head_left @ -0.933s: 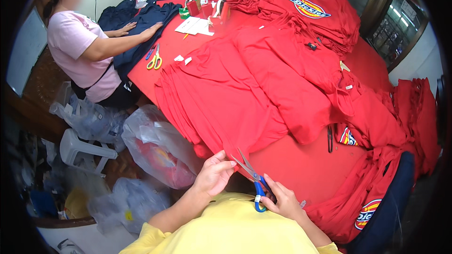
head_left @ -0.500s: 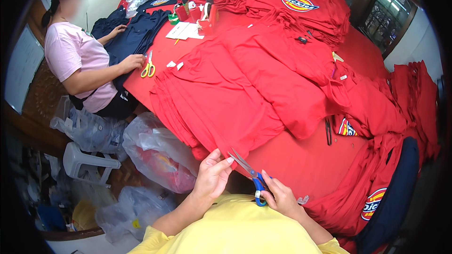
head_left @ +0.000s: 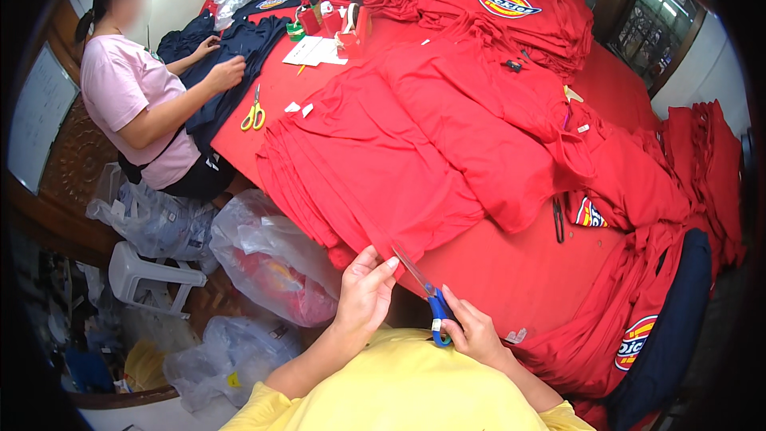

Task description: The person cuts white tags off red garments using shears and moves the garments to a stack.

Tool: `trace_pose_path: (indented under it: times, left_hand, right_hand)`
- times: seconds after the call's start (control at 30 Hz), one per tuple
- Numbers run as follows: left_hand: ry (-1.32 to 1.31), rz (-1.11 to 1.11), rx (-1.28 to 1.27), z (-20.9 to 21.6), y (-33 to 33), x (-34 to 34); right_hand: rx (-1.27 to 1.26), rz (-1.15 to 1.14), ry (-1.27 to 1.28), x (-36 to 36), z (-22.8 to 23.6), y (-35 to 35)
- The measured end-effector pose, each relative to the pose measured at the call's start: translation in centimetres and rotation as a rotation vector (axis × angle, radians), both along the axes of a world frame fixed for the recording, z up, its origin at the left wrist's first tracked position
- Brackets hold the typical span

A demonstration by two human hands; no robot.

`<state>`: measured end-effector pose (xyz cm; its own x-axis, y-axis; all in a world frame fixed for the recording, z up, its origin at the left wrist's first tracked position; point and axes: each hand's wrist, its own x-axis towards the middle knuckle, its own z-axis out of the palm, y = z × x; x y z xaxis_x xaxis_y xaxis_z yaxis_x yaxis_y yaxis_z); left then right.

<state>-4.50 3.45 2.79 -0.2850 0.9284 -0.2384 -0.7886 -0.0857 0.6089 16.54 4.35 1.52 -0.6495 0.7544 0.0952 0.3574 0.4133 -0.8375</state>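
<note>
A red shirt (head_left: 383, 168) lies spread over the table, its near corner reaching down to my left hand (head_left: 363, 295). The thumb and fingers of that hand pinch the edge of the cloth. Blue-handled scissors (head_left: 437, 311) are in my right hand (head_left: 476, 334), fingers around the handles. Their blades look nearly together and point up and left, the tips beside my left fingertips at the shirt's corner. Whether a thread lies between the blades is too small to tell.
Stacked red shirts (head_left: 511, 20) stand at the table's back. Yellow-handled scissors (head_left: 254, 116), a red tape dispenser (head_left: 353, 32) and black tweezers (head_left: 558, 221) rest on the table (head_left: 511, 279). A co-worker (head_left: 132, 96) handles navy garments (head_left: 231, 72). Plastic bags (head_left: 267, 251) and a white stool (head_left: 148, 275) stand below left.
My scissors' blades have come closer together near my left fingertips. The co-worker's nearer hand has lifted from the table edge and moved up over the navy garments.
</note>
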Motion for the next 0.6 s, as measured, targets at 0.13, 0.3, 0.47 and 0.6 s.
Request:
trace_pose_path:
  times: [0.13,0.3,0.47,0.6]
  left_hand:
    - [-0.005,-0.009,-0.002,0.0,0.0,-0.1]
    - [-0.005,-0.012,-0.01,0.1,0.0,-0.1]
    - [-0.045,-0.037,0.042,-0.9,-0.4,-0.3]
    - [-0.025,-0.073,0.0,-1.0,-0.5,-0.1]
  right_hand:
    - [-0.022,0.018,0.079,0.0,0.1,-0.1]
    - [0.031,0.007,0.084,0.1,-0.6,-0.3]
    - [-0.01,0.013,0.058,-0.3,-0.1,-0.3]
    - [0.023,0.014,0.072,-0.6,-0.4,0.2]
